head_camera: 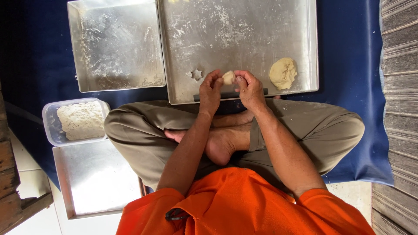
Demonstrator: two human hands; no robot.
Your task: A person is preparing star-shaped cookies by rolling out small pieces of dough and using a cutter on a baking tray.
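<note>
Now we pinch a small dough piece (228, 77) between left hand (211, 89) and right hand (250, 89), both grips clamped, wrists bent over the floured tray (235, 39); dough lump (283, 73) right of them.

The large square tray of dull grey sheet metal (244, 26) looks smooth but scuffed and dusted with white flour, as does the smaller metal tray (115, 43) beside it, while a third rectangular metal tray (93, 178) has a cleaner, satin sheen. The small pale dough piece (228, 77) pinched between the left hand (210, 91) and right hand (250, 89) looks soft and matt, like the rougher cream dough lump (283, 73), and the clear plastic tub (48, 124) holds coarse, crumbly flour. The blue floor sheet (352, 87) looks smooth and faintly glossy, the grey plank boards (398, 65) are rough, weathered wood, and the orange shirt (244, 204) and khaki trousers (143, 126) are matt woven cloth.
</note>
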